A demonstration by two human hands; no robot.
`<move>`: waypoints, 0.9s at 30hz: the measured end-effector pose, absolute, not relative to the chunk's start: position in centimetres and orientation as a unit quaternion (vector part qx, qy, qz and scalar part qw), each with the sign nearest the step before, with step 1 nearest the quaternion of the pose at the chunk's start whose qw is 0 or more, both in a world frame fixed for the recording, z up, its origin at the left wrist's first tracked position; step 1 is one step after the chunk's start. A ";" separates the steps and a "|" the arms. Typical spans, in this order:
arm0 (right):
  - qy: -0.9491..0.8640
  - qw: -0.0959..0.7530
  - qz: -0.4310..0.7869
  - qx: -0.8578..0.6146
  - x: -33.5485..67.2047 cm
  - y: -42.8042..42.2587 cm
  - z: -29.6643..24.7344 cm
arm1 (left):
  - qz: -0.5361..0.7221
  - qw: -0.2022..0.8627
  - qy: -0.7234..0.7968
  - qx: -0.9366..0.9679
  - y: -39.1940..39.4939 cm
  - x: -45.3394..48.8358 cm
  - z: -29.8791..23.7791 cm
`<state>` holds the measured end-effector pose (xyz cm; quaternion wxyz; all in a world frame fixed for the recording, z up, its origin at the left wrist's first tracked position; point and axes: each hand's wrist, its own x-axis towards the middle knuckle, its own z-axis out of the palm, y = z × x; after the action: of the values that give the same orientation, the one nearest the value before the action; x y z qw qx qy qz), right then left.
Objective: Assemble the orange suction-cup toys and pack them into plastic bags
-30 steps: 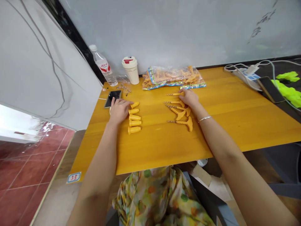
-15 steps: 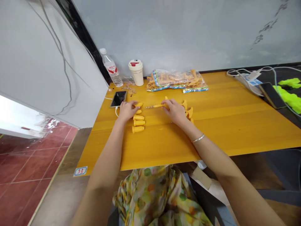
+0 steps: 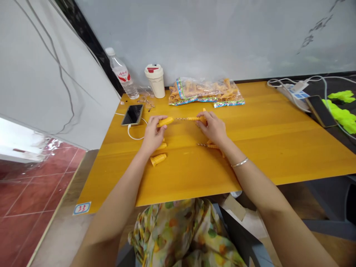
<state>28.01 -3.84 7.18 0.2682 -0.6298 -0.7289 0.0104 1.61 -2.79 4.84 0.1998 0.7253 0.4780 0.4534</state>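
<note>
Now that both my hands are loaded, head view: one tool and one sleeve face each other above or on the table (image 3: 191,174); can't tell how far lifted.
Left hand (image 3: 153,134): fingers closed on the yellow sleeve (image 3: 167,121), its free end pointing right.
Right hand (image 3: 213,127): gripping the handle end of the spiral tool (image 3: 192,119); a second ago my two hands were well apart, now they're close.
Bit-to-sleeve: metal bit (image 3: 181,119) just beside the sleeve end, roughly in line, looks not inserted.
Loose sleeves: nearest one (image 3: 158,160) has swung askew, apart from the others (image 3: 161,146), which my left hand mostly hides.
Loose tools: one (image 3: 213,146) shows below my right hand; the rest mostly covered, no count.
Meaning: my read, pickup is done for this pair; alignment is the step in hand.
</note>
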 end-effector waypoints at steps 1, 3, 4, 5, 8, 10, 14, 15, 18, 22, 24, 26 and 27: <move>-0.731 0.266 0.008 -0.628 28.0 -3.8 7.2 | 0.447 0.200 0.481 0.728 -2.9 1.7 4.8; -0.737 0.255 0.003 -0.626 27.8 -4.0 7.1 | 0.426 0.196 0.485 0.738 -3.1 1.8 5.0; -0.741 0.247 0.003 -0.624 27.6 -4.1 7.1 | 0.418 0.195 0.484 0.744 -3.3 1.9 5.1; -0.747 0.240 0.004 -0.620 27.4 -4.2 7.1 | 0.410 0.194 0.480 0.750 -3.5 2.1 5.3; -0.769 0.237 0.017 -0.593 26.8 -4.5 7.0 | 0.400 0.197 0.458 0.770 -4.2 2.7 5.9; -0.780 0.250 0.024 -0.573 26.8 -4.6 7.0 | 0.405 0.206 0.442 0.773 -4.6 3.0 6.2; -0.821 0.277 0.039 -0.497 27.4 -4.6 7.1 | 0.440 0.257 0.437 0.741 -4.4 2.8 6.2; -0.838 0.277 0.044 -0.468 27.7 -4.6 7.1 | 0.449 0.271 0.440 0.729 -4.2 2.6 6.2; -0.875 0.260 0.054 -0.406 28.2 -4.4 7.2 | 0.462 0.316 0.449 0.696 -3.7 1.9 6.2; -0.865 0.278 0.044 -0.416 28.3 -3.9 6.8 | 0.445 0.371 0.433 0.690 -3.6 1.6 6.4; -0.846 0.298 0.042 -0.440 28.2 -3.6 6.6 | 0.446 0.382 0.417 0.693 -3.8 1.8 6.4; -0.827 0.306 0.058 -0.467 27.9 -3.5 6.4 | 0.463 0.388 0.405 0.686 -3.9 2.1 6.4; -0.816 0.309 0.074 -0.483 27.7 -3.5 6.4 | 0.476 0.391 0.398 0.679 -3.9 2.2 6.4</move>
<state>27.71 -3.54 6.44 0.3087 -0.4831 -0.8159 0.0744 2.21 -3.90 6.44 0.3912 0.6794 0.3982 0.4763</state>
